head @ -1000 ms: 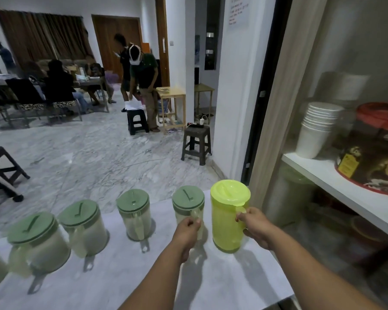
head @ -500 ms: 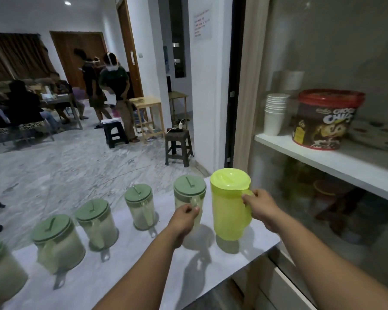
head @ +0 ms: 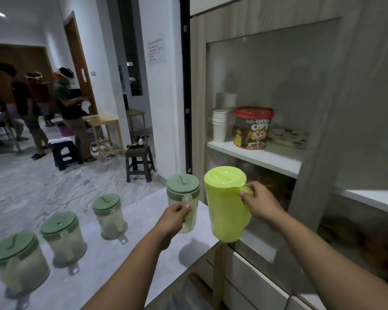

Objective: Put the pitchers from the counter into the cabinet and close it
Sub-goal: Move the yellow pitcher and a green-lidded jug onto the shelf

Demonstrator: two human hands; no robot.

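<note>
With my right hand [head: 259, 204] clenched on the yellow-green pitcher [head: 227, 204] handle and my left hand [head: 175, 217] grasping the green-lidded pitcher [head: 183, 191] (both off the counter [head: 112, 260]), I should carry them level toward the cabinet [head: 311, 153].

- Left hand [head: 175, 217]: bare, no glove, ring or watch to be seen.
- Right hand [head: 259, 203]: bare too (no band at the wrist).
- Both forearms: uncovered right down to the frame's lower edge; no sleeve shows anywhere.
</note>
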